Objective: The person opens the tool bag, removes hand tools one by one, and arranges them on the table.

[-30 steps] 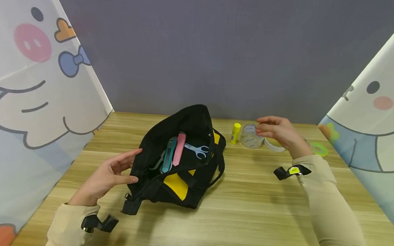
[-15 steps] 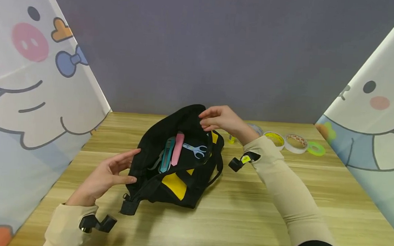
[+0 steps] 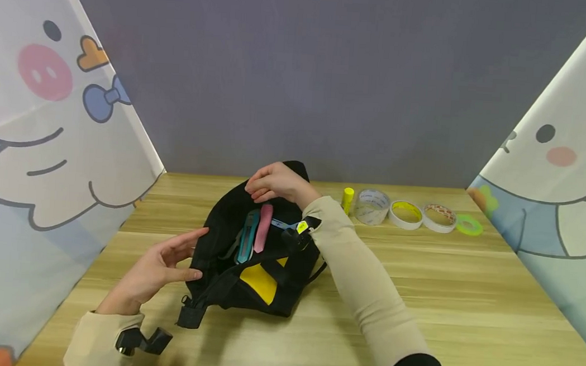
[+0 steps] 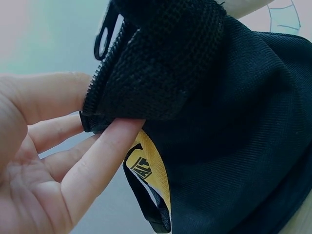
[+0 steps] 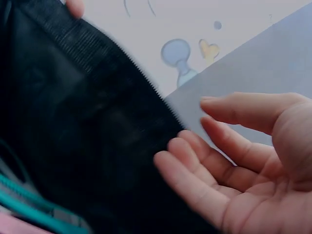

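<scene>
Of your two hands, the left hand (image 3: pixel 154 272), lower left of the frame, pinches the zipped edge of the black bag (image 3: pixel 230 227), mid-frame on the tabletop (image 3: pixel 467 305). Inside lie teal (image 3: pixel 248 236) and pink cutters (image 3: pixel 263 229). Your right hand (image 3: pixel 279 183), loosely bent, holding nothing, hovers at its far side. Right of centre: glue stick (image 3: pixel 347 200), tape rolls (image 3: pixel 405 225).

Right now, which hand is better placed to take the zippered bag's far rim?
Likely the right hand: it is beside the far rim of the zippered bag, while the left hand holds the left edge.
</scene>
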The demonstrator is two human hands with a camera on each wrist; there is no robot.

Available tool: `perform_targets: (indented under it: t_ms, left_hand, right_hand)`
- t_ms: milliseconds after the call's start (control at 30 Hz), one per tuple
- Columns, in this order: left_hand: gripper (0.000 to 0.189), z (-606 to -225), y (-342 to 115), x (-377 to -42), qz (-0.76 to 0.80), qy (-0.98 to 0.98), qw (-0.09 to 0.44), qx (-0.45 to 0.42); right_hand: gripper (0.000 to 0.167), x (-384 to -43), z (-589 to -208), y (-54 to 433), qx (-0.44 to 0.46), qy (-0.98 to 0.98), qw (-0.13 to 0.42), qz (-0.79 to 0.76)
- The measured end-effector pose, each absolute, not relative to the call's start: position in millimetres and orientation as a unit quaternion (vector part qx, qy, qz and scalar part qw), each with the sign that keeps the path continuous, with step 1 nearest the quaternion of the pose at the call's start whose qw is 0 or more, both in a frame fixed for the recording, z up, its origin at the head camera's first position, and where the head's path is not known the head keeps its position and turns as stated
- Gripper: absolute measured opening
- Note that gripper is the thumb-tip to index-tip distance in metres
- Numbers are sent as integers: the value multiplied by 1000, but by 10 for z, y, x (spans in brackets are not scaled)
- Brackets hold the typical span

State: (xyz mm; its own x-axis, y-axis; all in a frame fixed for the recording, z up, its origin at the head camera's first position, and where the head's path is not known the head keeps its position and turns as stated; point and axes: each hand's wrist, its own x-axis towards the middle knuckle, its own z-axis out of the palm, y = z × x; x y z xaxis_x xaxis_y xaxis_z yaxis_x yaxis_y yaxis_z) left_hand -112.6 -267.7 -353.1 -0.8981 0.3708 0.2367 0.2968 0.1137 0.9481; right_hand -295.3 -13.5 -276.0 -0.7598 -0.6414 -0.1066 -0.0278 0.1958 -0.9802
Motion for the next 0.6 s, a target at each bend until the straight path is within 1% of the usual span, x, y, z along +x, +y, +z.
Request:
perform_targets:
  t_ms: [100,200,267,300,400,467,533,600]
  left_hand:
    - [75,-3524,-2671,-1134,623,749,29,224]
    - [75,-3525,-2680,-1131,627,745,29,227]
    - [75,-3530,-2690,-1119,632,740,28,227]
    - [75,-3532,-2693,-1116,635,738,27,227]
    - [75,-3526,-2696,-1112,635,741,21,220]
    - [75,-3517,-2689,-1123,632,745,18,213]
    - [75,-3506,-2680,-1144,629,748,18,209]
    - [76,-3501,-2671,-1167,630,748,19,210]
  right_hand:
    - [24,-3005,-2892,-176,-226,760,268,-548]
    - [28,-3036,-3054,-188,-220,807,252,-486]
    - [29,-3045,-3163,-191,-225,841,232,-433]
    - [27,-3044,-3207,-190,-228,857,220,-405]
    - [16,-3036,-3301,-195,-230,904,186,-308]
    - [10,-3023,-3351,-189,-219,929,164,-247]
    - [11,-3022,-3414,-181,-201,949,148,-195]
    - [8,-3034,-3487,-178,-179,959,143,-169]
